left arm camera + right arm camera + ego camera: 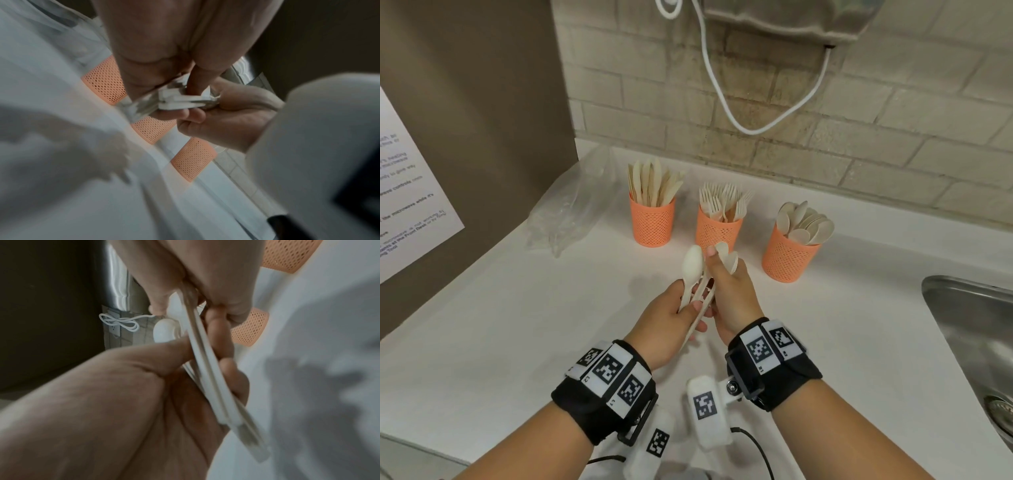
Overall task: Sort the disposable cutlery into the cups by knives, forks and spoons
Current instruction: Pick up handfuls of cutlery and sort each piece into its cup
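I am looking down at a white worktop (500, 342) that meets a tiled wall at its back edge. Going left to right: a crumpled clear plastic bag (571, 212) lies near the back left corner. Beside it, three orange mesh cups stand in a row toward the back edge. The knife cup (652, 222) is full of pale knives, the fork cup (717, 231) holds forks with tines up, and the spoon cup (789, 255) holds spoons with bowls up. A steel sink (976, 329) is set into the right edge.

In front of the fork cup, above the worktop, both hands share a small bundle of spoons (693, 265). My left hand (674, 318) grips the handles low down, fingers curled around them. My right hand (732, 291) is closed around the upper part of the bundle, with spoon bowls showing above its fingers. The wrist views are blurred, so I cannot count the spoons; there seem to be three or four.

No loose cutlery is visible on the worktop, so I judge this bundle to be the last of the sorting. The step in hand appears to be squaring the spoons together. Next, one hand should carry them right to the spoon cup and lower them handles first.
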Action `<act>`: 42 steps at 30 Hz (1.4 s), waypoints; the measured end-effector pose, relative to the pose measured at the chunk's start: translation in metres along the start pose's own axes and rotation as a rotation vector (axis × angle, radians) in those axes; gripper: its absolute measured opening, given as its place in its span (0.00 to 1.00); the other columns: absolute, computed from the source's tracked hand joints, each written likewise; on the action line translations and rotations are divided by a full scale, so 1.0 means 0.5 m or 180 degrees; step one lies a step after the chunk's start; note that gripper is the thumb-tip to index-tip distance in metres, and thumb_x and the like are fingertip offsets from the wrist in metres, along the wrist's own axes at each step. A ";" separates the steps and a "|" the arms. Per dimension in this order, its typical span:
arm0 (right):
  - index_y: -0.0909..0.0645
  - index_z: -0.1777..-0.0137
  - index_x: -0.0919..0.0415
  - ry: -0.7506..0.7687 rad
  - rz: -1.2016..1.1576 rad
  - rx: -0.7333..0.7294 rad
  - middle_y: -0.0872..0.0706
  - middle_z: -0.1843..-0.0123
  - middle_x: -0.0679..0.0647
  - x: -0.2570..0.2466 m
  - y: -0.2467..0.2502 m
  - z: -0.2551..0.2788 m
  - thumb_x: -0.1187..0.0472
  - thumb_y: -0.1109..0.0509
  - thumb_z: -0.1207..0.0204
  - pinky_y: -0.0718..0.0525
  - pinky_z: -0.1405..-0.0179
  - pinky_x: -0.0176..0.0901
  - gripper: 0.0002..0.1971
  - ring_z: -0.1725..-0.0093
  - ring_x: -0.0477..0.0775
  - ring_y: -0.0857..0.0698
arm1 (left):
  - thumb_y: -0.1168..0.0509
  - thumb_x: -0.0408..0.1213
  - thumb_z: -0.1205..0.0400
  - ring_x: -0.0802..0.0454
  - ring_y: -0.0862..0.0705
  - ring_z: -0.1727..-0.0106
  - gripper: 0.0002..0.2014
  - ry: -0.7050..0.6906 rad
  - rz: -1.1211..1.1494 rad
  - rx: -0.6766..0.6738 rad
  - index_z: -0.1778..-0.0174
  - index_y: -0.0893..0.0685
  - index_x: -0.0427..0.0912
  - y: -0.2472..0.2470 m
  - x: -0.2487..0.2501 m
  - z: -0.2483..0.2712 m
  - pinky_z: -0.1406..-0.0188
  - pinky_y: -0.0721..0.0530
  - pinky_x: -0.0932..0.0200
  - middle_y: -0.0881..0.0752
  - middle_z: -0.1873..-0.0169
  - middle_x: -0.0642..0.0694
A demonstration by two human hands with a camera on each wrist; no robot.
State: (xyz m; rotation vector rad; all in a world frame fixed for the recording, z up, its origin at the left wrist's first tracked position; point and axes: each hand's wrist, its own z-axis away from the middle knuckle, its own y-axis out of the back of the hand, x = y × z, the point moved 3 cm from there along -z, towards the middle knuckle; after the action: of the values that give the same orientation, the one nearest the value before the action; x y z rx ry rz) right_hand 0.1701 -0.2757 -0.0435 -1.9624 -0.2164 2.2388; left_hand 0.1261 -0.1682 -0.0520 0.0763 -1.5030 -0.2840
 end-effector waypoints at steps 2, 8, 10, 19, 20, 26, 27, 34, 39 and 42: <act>0.26 0.45 0.64 0.0091 -0.0053 -0.0195 0.22 0.70 0.58 -0.002 -0.005 0.003 0.48 0.32 0.21 0.30 0.83 0.37 0.18 0.79 0.52 0.23 | 0.47 0.37 0.13 0.62 0.16 0.63 0.08 -0.0095 -0.0243 0.0058 0.43 0.25 0.52 -0.001 0.000 0.000 0.63 0.18 0.65 0.14 0.58 0.54; 0.23 0.46 0.64 0.0070 -0.0166 -0.0180 0.19 0.60 0.60 0.004 0.001 0.002 0.60 0.33 0.19 0.18 0.63 0.47 0.08 0.62 0.55 0.17 | 0.51 0.40 0.12 0.57 0.18 0.51 0.13 -0.0370 -0.0916 0.0030 0.33 0.29 0.47 -0.008 0.003 0.007 0.51 0.21 0.61 0.16 0.50 0.49; 0.24 0.43 0.65 0.0025 -0.0221 -0.0174 0.18 0.57 0.61 0.007 0.002 0.001 0.60 0.35 0.18 0.17 0.58 0.47 0.09 0.59 0.56 0.17 | 0.51 0.39 0.12 0.56 0.18 0.51 0.15 -0.0449 -0.1126 0.0075 0.29 0.31 0.47 -0.007 0.002 0.004 0.52 0.22 0.61 0.16 0.49 0.49; 0.30 0.45 0.55 -0.0082 -0.0635 -0.0315 0.18 0.47 0.64 0.007 -0.016 0.002 0.70 0.34 0.21 0.19 0.50 0.48 0.12 0.50 0.56 0.17 | 0.51 0.42 0.13 0.49 0.26 0.37 0.25 -0.0608 -0.1873 0.0401 0.18 0.44 0.47 0.000 0.000 0.003 0.33 0.28 0.54 0.27 0.39 0.47; 0.30 0.44 0.55 -0.0063 -0.0669 -0.0324 0.17 0.47 0.63 0.006 -0.016 0.001 0.72 0.38 0.20 0.19 0.49 0.47 0.12 0.47 0.56 0.16 | 0.52 0.42 0.13 0.50 0.27 0.37 0.25 -0.0612 -0.1813 0.0361 0.18 0.45 0.49 -0.001 0.002 0.002 0.32 0.30 0.56 0.27 0.40 0.48; 0.29 0.42 0.61 0.0138 -0.0901 -0.0501 0.14 0.44 0.63 -0.004 -0.010 0.000 0.74 0.46 0.17 0.17 0.40 0.56 0.11 0.40 0.61 0.14 | 0.47 0.37 0.13 0.55 0.22 0.40 0.18 -0.0415 -0.0825 0.0375 0.26 0.31 0.50 0.008 0.003 -0.006 0.42 0.27 0.64 0.20 0.43 0.51; 0.29 0.39 0.63 0.0177 -0.0902 -0.0530 0.14 0.45 0.62 -0.007 -0.007 0.001 0.72 0.44 0.16 0.16 0.41 0.59 0.10 0.41 0.61 0.14 | 0.45 0.36 0.14 0.55 0.19 0.45 0.15 -0.0345 -0.0683 0.0464 0.30 0.28 0.48 0.014 0.001 -0.007 0.47 0.25 0.65 0.18 0.48 0.53; 0.21 0.45 0.66 0.0099 -0.0882 -0.0294 0.12 0.50 0.67 -0.005 0.010 0.000 0.64 0.33 0.20 0.16 0.55 0.55 0.08 0.55 0.64 0.18 | 0.38 0.37 0.16 0.59 0.19 0.63 0.07 -0.0238 -0.0416 0.0640 0.58 0.19 0.52 0.025 -0.002 -0.013 0.63 0.23 0.70 0.17 0.67 0.55; 0.20 0.43 0.66 -0.0132 -0.0943 -0.0501 0.12 0.45 0.63 -0.004 0.006 0.004 0.61 0.36 0.19 0.16 0.46 0.59 0.10 0.50 0.55 0.11 | 0.35 0.40 0.18 0.56 0.23 0.67 0.08 -0.0287 -0.0620 0.0644 0.61 0.15 0.44 0.025 -0.007 -0.013 0.67 0.27 0.67 0.18 0.71 0.50; 0.22 0.42 0.64 -0.0312 -0.0873 -0.0719 0.13 0.41 0.63 -0.009 0.004 0.007 0.64 0.37 0.18 0.15 0.42 0.57 0.08 0.38 0.59 0.14 | 0.35 0.41 0.19 0.54 0.23 0.67 0.10 -0.0358 -0.0720 0.0571 0.62 0.15 0.41 0.025 -0.001 -0.018 0.64 0.26 0.62 0.18 0.71 0.48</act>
State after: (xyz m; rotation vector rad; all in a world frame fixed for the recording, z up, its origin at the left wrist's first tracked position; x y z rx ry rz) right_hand 0.1673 -0.2786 -0.0394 -1.7917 -0.7331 2.2096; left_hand 0.1367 -0.1569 -0.0502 0.3806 -1.6313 -0.3386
